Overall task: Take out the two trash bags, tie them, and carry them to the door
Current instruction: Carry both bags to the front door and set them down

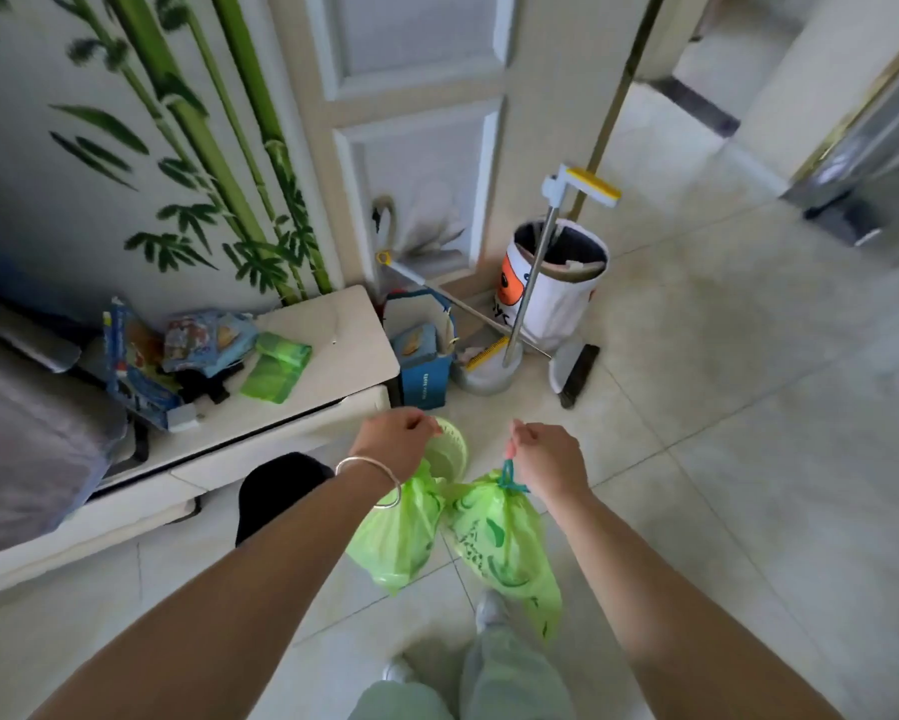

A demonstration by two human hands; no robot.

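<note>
— Two bags, one per fist?
— Yes. My left hand (398,441) is clenched on the top of the left green bag (393,532); my right hand (543,457) is closed around the teal drawstring (508,478) of the right green bag (504,548).
— Where are they?
— Both hang above the tiled floor (723,459), touching each other, just beside the white cabinet (333,356).
— And ahead?
— A white panelled door (426,122), with a white bin (556,283) and a mop (535,267) near it.

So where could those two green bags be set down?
Bare pale floor tiles stretch right of the white bin and black dustpan. The corner by the blue box and mop bucket is crowded.
</note>
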